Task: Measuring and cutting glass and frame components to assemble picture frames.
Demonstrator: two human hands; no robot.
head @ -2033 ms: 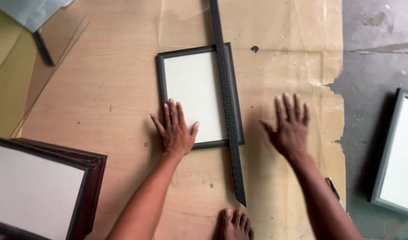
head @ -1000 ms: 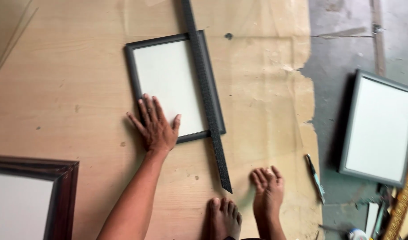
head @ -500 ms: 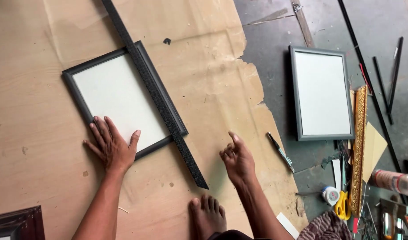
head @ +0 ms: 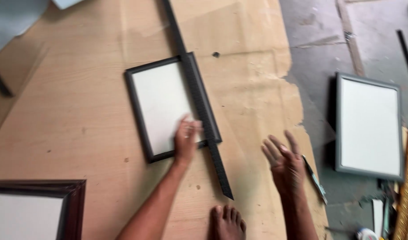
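Note:
A small black picture frame with a white backing lies flat on a brown board. A long black moulding strip lies across the frame's right side, running from the top of the view down to a pointed end near my foot. My left hand rests on the frame's lower right part, fingers touching the white backing beside the strip. My right hand hovers open to the right of the strip, fingers spread, holding nothing.
A grey frame lies on the concrete floor at right. A dark brown frame sits at the lower left corner. A small knife-like tool lies by the board's torn edge. My bare foot is at the bottom.
My left hand has shifted from the frame's lower left edge onto its lower right part. My right hand has lifted and opened. The view has swung back left.

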